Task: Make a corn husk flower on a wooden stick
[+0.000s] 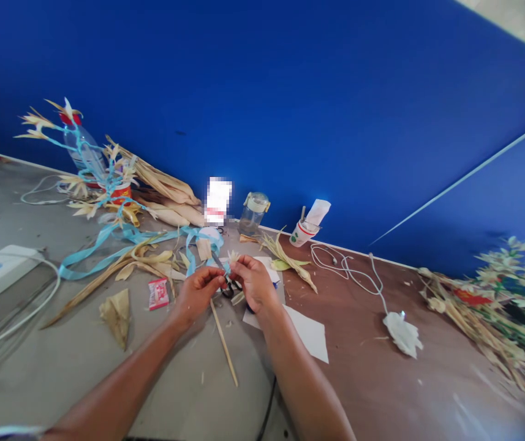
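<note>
My left hand (200, 291) is closed in a pinch, and what lies between its fingertips is too small to make out. Close beside it, my right hand (253, 282) pinches a small corn husk flower (233, 256) whose pale petals point up. A bit of light blue shows between the two hands. Scissors (230, 289) with black handles lie just behind and below the fingertips, partly hidden. Light blue ribbon (85, 254) runs loosely over the table from the left to behind my hands. A thin wooden stick (224, 343) lies below my left hand.
Dry corn husks (161, 180) and a blue-stemmed flower branch (115, 180) stand at back left. A glass jar (253, 214) and a paper cup (303, 233) stand by the blue wall. A power strip (2, 269), a red packet (158, 294) and white paper (310, 334) lie around.
</note>
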Tool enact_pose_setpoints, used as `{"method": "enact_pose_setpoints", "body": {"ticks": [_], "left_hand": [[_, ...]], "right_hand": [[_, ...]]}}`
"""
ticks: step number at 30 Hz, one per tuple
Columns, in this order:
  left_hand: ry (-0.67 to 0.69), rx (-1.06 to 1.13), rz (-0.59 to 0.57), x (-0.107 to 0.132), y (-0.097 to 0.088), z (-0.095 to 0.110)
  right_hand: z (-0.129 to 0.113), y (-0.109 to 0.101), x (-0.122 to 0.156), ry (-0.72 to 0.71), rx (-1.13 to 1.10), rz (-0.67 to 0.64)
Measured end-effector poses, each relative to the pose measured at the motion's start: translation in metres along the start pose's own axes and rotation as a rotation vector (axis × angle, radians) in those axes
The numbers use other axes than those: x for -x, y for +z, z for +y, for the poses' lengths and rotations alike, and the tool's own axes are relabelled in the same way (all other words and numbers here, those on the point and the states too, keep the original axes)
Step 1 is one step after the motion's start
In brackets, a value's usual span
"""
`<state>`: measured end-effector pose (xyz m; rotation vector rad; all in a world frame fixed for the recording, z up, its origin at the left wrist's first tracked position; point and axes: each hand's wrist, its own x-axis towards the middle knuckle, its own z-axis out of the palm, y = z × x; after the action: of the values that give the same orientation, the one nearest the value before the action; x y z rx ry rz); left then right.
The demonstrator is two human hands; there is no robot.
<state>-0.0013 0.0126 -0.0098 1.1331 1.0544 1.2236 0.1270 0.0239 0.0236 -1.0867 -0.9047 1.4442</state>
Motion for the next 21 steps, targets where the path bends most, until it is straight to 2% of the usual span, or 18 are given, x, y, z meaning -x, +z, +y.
{"method": "enact_pose_setpoints", "body": {"ticks": [16, 21], "left_hand": [[-0.103, -0.001, -0.042, -0.0011, -0.0002, -0.0031], [-0.092, 0.024, -0.045, -0.0014, -0.0003, -0.0016]], "right_hand": [[0.0003, -0.007, -0.0064, 0.015, -0.082, 0.041], [0.0023, -0.0085, -0.008, -0.016, -0.105, 0.065]]}}
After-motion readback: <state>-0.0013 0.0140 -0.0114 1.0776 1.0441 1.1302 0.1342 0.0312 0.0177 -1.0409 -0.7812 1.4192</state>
